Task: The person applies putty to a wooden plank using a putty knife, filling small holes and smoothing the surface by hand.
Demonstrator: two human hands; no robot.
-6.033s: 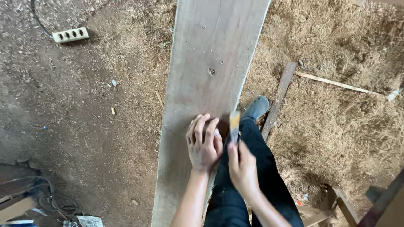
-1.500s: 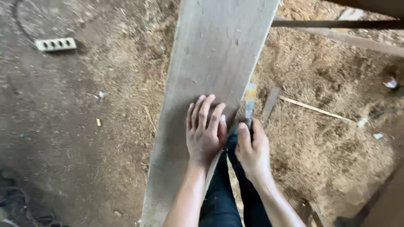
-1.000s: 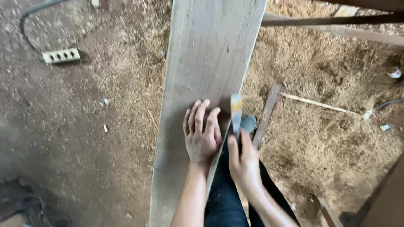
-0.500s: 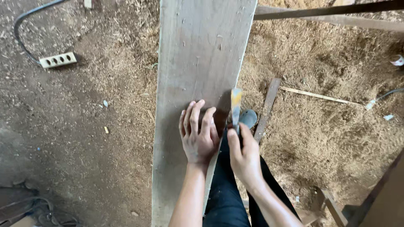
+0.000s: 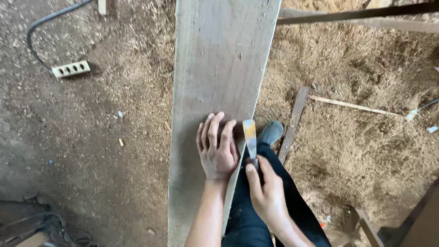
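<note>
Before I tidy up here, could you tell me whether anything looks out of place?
The power strip lies on the dirt floor with sawdust scattered around it. Otherwise, the left hand rests flat on the plank and the right hand holds a scraper.

A long grey wooden plank [image 5: 215,91] is seen running up the middle of the view. The left hand [image 5: 218,151] is laid flat on the plank near its right edge, fingers spread. A flat-bladed scraper [image 5: 250,137] is gripped by the right hand [image 5: 266,192], its blade set against the plank's right edge, just beside the left hand. A dark shoe [image 5: 270,132] is placed on the sawdust-covered floor [image 5: 356,151]. A white power strip [image 5: 70,69] with a black cable lies well apart at upper left.
</note>
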